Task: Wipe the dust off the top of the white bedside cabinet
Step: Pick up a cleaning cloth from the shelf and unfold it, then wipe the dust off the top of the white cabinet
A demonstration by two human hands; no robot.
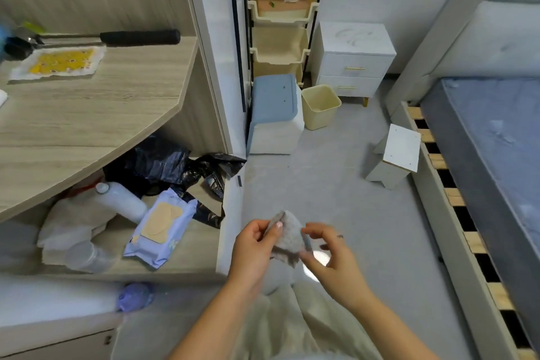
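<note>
The white bedside cabinet [355, 58] stands far ahead against the back wall, beside the bed, with smear marks in the dust on its top and two drawers with gold handles. Low in the middle of the view I hold a small grey cloth [289, 235] between both hands, well short of the cabinet. My left hand [257, 245] pinches its left edge with thumb and fingers. My right hand [330, 254] grips its right side with the fingertips.
A cream waste bin [320, 107] and a blue-topped stool [276, 117] stand left of the cabinet below a cream shelf rack [282, 12]. A small white stool [394, 156] sits by the bed frame [450, 193]. A wooden desk [87, 108] with clutter beneath fills the left.
</note>
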